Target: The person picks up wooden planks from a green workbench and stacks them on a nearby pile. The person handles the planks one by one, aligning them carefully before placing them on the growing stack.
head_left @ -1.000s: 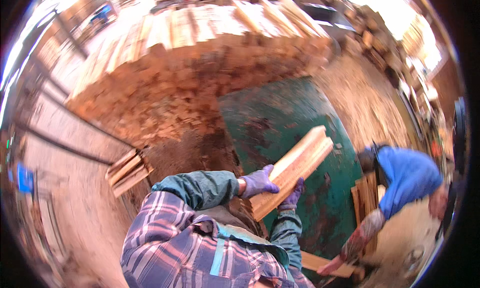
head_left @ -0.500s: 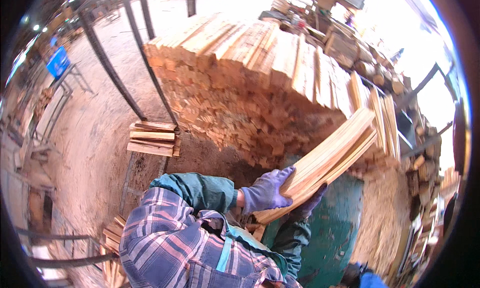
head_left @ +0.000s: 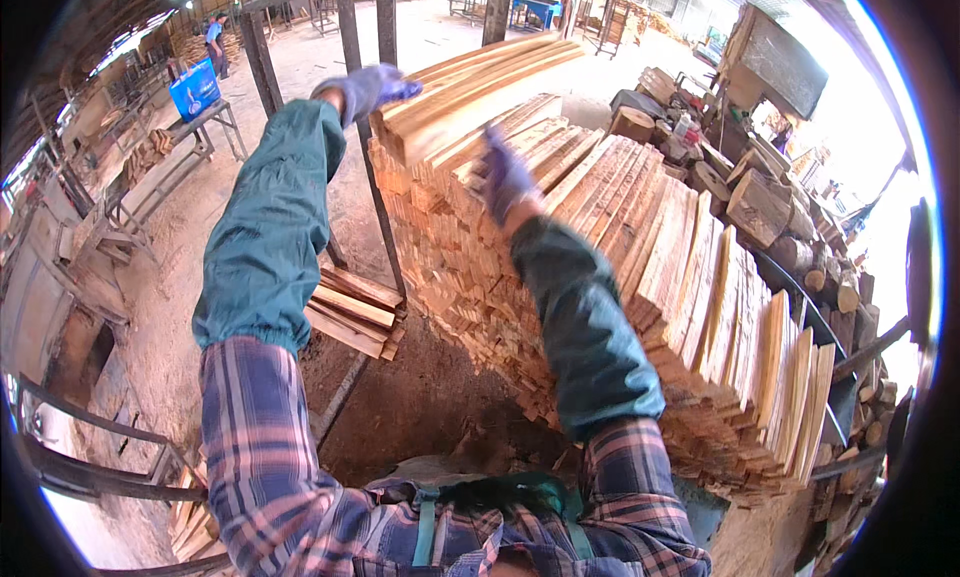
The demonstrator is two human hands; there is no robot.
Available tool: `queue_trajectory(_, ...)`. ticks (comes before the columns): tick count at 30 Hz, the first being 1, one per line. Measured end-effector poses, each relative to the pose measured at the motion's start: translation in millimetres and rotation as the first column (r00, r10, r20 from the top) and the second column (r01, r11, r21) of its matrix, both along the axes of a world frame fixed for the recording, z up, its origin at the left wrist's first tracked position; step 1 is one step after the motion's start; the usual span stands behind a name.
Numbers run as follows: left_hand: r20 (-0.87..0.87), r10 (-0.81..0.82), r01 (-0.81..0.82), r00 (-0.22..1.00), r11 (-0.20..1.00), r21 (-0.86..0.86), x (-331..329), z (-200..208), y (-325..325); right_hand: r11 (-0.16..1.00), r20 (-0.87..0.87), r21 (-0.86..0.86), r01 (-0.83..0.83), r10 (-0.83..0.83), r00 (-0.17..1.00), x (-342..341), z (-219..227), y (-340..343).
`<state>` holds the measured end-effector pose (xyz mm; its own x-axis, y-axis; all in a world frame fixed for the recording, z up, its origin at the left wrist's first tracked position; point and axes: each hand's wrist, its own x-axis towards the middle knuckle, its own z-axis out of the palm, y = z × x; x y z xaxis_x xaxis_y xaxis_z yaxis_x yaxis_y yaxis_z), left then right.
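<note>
A bundle of rough wooden planks [head_left: 490,77] lies on the far left end of a tall stack of planks [head_left: 640,227], its near end blurred. Beside the bundle's left edge is my left hand [head_left: 368,89], in a purple glove, its fingers stretched out against or just over the wood. My right hand [head_left: 508,180], gloved alike, hovers over the stack to the right of the bundle with its fingers extended and a little blurred. A small gap seems to separate it from the bundle. Both arms reach forward in green sleeve covers.
Dark metal posts [head_left: 365,127] rise along the stack's left side. A small pile of planks [head_left: 352,312] lies low beside them. Cut logs [head_left: 760,207] are heaped to the right. At the far left, a person [head_left: 216,45] stands beyond a blue box-like object [head_left: 195,90] on a bench.
The planks that both hands held low at the right now lie atop the stack's far left end. My arms have swung left and stretched forward, and the hands have loosened from the wood.
</note>
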<state>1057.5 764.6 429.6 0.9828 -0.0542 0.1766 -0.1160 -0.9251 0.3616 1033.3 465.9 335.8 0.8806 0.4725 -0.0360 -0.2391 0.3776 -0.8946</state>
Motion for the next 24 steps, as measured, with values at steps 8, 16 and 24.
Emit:
queue_trajectory(8, 0.639, 0.254, -0.168, 0.726, 0.967, -0.193, 53, -184, 12, 0.848, -0.251, -0.138, -0.512, 0.470, 0.846, -97, -141, -9)
queue_trajectory(16, 0.187, 0.558, -0.538, 0.809, 0.829, -0.151, 20, -141, -19, 0.850, -0.197, -0.278, -0.448, 0.406, 0.892, -124, -123, -47)
queue_trajectory(24, 0.679, -0.106, -0.023, 0.727, 0.984, 0.179, 15, -120, -223, 0.896, -0.220, -0.397, -0.197, 0.115, 0.969, -185, -206, -210)
